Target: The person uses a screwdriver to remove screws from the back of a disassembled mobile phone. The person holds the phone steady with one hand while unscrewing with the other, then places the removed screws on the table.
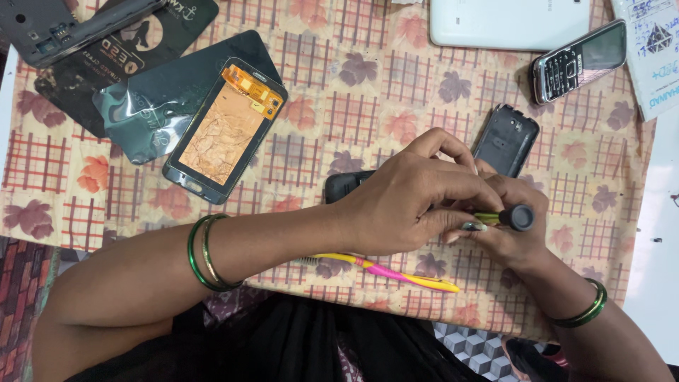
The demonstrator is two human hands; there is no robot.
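My left hand lies over a small dark phone part, its fingers curled on the shaft of a screwdriver with a yellow-green grip and black cap. My right hand sits under and beside it, closed around the same screwdriver near the cap. The two hands touch. The tool's tip and most of the dark part are hidden beneath my fingers. A yellow and pink toothbrush lies on the cloth just below my left hand.
A patterned cloth covers the table. On it lie a phone screen assembly with an orange back, a black back cover, a keypad phone, a white tablet, dark plastic sheets and a phone frame.
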